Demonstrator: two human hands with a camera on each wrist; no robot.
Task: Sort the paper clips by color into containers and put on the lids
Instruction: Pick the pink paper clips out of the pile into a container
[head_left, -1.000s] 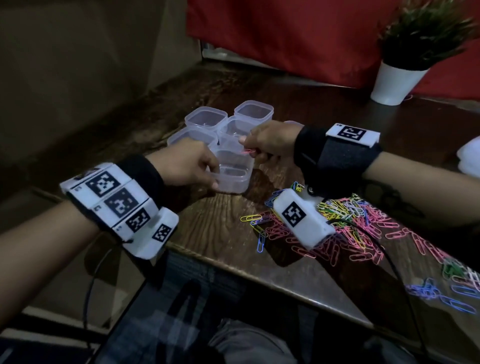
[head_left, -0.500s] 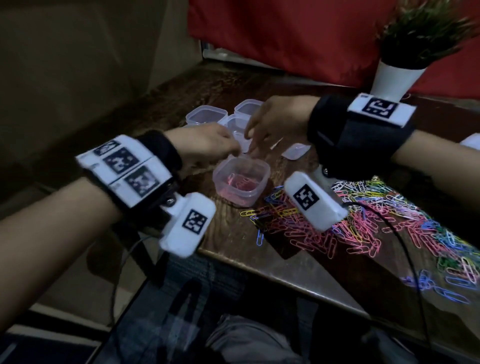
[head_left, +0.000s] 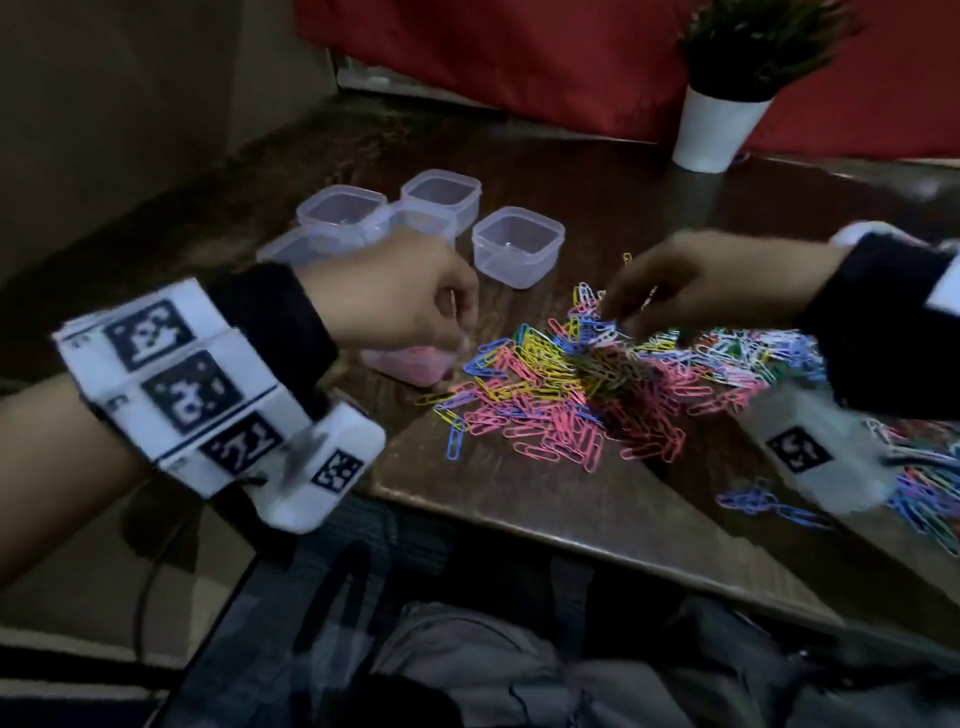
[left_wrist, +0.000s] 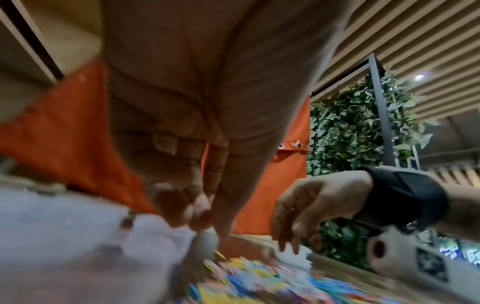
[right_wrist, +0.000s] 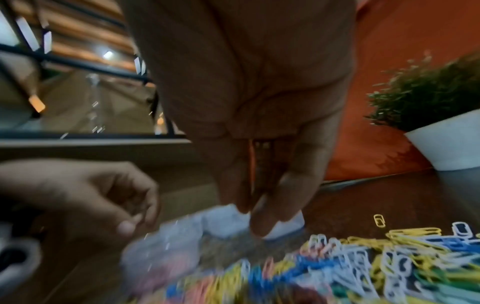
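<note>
Left hand (head_left: 395, 291) fingers curled, sits over container with pink clips (head_left: 410, 364) at table (head_left: 545, 499) front edge; cannot tell whether it grips anything. Right hand (head_left: 696, 280) fingers extended down onto mixed paper clip pile (head_left: 597, 384); pinch unclear. Empty clear containers (head_left: 517, 244) behind, lids off. Potted plant (head_left: 722, 124) far back

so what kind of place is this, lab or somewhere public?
Probably a café or lounge, not a lab: dark wooden table, ceiling of wooden slats, a wall of foliage, and a small potted plant as table decoration.
</note>
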